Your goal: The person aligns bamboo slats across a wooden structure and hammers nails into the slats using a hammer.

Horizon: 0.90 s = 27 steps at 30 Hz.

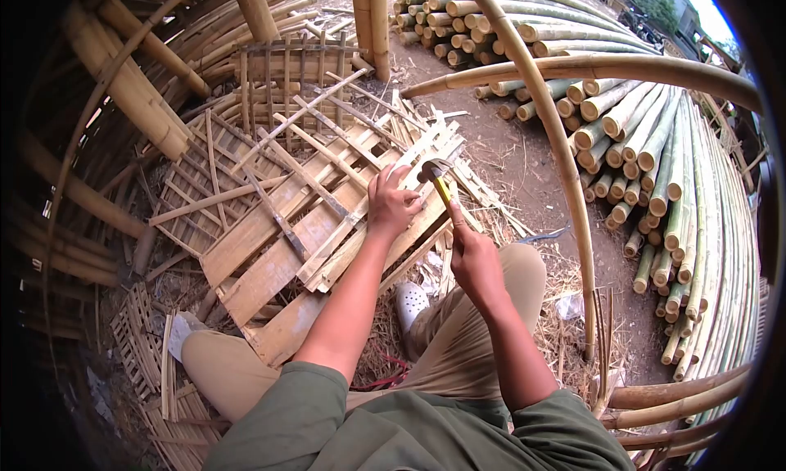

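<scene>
My right hand grips a hammer by its yellow and black handle, the index finger stretched along it. The dark hammer head is low over the light bamboo strips, just beside my left hand's fingers. My left hand rests on these strips with its fingers curled; whatever is pinched between them is too small to make out. Under it lies a slatted panel of wide, pale wooden or bamboo boards, with narrow strips laid along and across it. The panel's near edge lies by my knees.
Cut bamboo poles are stacked at the right and back. A curved bamboo pole rises between me and the stack. A lattice panel stands behind the work. Bamboo posts frame the left side. Scraps and straw litter the ground.
</scene>
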{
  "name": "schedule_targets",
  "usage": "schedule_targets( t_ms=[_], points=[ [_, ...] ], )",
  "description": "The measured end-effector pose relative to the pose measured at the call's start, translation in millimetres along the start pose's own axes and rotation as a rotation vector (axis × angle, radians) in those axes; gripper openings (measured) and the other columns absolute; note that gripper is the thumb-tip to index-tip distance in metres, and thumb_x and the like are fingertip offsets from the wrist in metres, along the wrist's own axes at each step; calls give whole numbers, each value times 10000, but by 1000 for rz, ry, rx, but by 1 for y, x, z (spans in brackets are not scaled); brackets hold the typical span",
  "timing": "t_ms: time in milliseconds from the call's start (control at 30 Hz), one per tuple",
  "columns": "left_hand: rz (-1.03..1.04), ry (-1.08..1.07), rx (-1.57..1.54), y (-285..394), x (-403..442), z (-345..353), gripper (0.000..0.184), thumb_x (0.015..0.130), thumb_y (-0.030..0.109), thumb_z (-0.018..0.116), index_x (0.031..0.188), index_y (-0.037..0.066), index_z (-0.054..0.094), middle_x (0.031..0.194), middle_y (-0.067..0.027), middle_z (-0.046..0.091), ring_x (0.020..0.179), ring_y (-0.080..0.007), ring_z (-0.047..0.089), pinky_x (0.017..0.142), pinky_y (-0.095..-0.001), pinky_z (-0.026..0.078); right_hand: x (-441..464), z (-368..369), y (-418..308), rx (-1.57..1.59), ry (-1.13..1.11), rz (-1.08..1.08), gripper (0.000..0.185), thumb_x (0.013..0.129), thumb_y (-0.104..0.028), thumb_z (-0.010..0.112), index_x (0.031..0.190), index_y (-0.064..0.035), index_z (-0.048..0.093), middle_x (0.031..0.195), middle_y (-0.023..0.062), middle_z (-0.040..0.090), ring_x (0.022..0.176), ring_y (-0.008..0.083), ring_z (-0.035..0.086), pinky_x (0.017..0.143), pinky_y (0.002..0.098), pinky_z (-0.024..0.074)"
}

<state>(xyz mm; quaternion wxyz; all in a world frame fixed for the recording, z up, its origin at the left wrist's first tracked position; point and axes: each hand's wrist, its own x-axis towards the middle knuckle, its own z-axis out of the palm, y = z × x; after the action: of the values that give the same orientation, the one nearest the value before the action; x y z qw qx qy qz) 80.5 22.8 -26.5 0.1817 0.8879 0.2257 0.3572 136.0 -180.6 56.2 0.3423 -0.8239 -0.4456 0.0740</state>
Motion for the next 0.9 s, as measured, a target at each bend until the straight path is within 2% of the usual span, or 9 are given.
schedule_targets(
  t_ms=[67,167,300,433,567,700,833,867,900],
  points=[
    [-4,-16,13,1,-1,-1,107,729,217,791,796,134,803,1383,-33,564,1386,-292,399,1148,-469,285,-3,7,2,-122,-71,42,583,907,-66,532,1473,-192,474,790,266,645,714,428,643,678,528,493],
    [-4,-30,36,1,-1,-1,106,728,215,790,796,134,803,1383,-34,566,1386,-293,397,1148,-467,286,-1,11,13,-64,-70,20,577,914,-65,517,1479,-170,464,785,267,644,710,429,642,673,530,490],
    [-1,-7,-11,0,-2,0,113,735,226,794,802,136,809,1380,-34,572,1388,-292,396,1150,-465,283,-6,4,-6,56,65,22,573,916,-69,509,1479,-160,461,806,271,655,725,434,652,687,525,500],
    [-11,-32,3,2,0,-3,110,744,223,789,802,132,809,1388,-32,571,1394,-294,391,1154,-462,280,0,11,13,-94,-84,39,607,920,-64,513,1509,-168,413,810,275,657,719,429,652,679,528,497],
    [-29,-26,-21,1,-2,-2,101,736,211,785,795,133,808,1381,-31,578,1393,-293,395,1157,-460,276,-5,6,0,5,45,70,576,921,-79,520,1487,-165,450,800,282,651,735,441,657,690,529,504],
    [-9,-42,12,-1,0,-3,97,733,201,776,794,132,807,1383,-41,579,1391,-298,400,1150,-463,285,1,11,14,-91,-117,48,625,899,-15,502,1501,-167,425,794,296,632,711,449,640,697,512,494],
    [-14,-5,-15,1,-2,-3,89,729,200,780,782,133,803,1365,-44,592,1383,-299,410,1138,-457,299,-4,4,-6,-11,-1,84,603,899,-33,507,1478,-200,470,805,300,632,735,448,647,698,513,495],
    [1,-16,9,2,-2,-5,95,735,204,781,795,134,805,1354,-39,600,1378,-296,415,1140,-453,302,-3,0,-8,-177,-141,90,578,902,-40,508,1465,-173,487,847,296,643,747,441,651,703,496,502],
    [2,-16,8,1,-4,-3,95,735,204,781,795,134,805,1354,-39,600,1378,-296,415,1140,-453,302,-1,3,-1,-178,-140,91,578,902,-40,508,1465,-173,487,847,296,643,747,441,651,703,496,502]
  ],
)
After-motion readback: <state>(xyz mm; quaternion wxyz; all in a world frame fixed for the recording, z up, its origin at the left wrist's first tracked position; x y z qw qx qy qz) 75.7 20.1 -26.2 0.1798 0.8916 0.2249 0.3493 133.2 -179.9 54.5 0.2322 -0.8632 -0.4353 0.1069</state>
